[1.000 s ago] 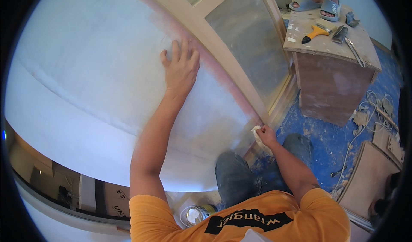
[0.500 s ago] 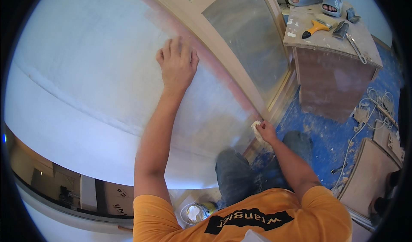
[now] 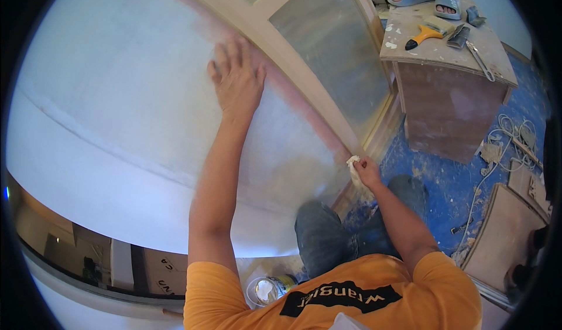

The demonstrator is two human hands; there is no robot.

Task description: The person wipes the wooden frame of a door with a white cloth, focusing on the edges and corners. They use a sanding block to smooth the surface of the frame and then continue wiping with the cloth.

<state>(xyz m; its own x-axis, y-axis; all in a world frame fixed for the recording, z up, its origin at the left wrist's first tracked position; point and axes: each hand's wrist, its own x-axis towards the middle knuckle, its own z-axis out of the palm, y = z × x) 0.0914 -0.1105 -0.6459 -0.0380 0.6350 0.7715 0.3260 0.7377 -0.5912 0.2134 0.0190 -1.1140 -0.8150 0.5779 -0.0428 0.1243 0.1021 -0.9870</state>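
My left hand [image 3: 237,84] lies against the large white panel [image 3: 140,90], palm down with its fingers stretched out and spread. Its fingertips reach the pinkish strip [image 3: 293,98] that runs along the panel's border beside the wooden frame [image 3: 319,104]. Down at the lower end of that strip, my right hand [image 3: 367,173] pinches a crumpled off-white rag [image 3: 353,162]. The rag hangs partly below the fingers, close to the frame's bottom corner. Whether it touches the panel I cannot tell.
At the upper right, a person's sandalled feet [image 3: 448,5] stand on a wooden box [image 3: 456,104] with a yellow-handled brush [image 3: 424,36] and scrapers. White cable [image 3: 497,137] and boards [image 3: 503,233] lie on the blue floor [image 3: 430,198]. A round container [image 3: 266,289] stands near my body.
The left hand's bent fingers have straightened and spread over the panel. My right hand and the rag have shifted slightly upward in the view, which itself has moved a little.
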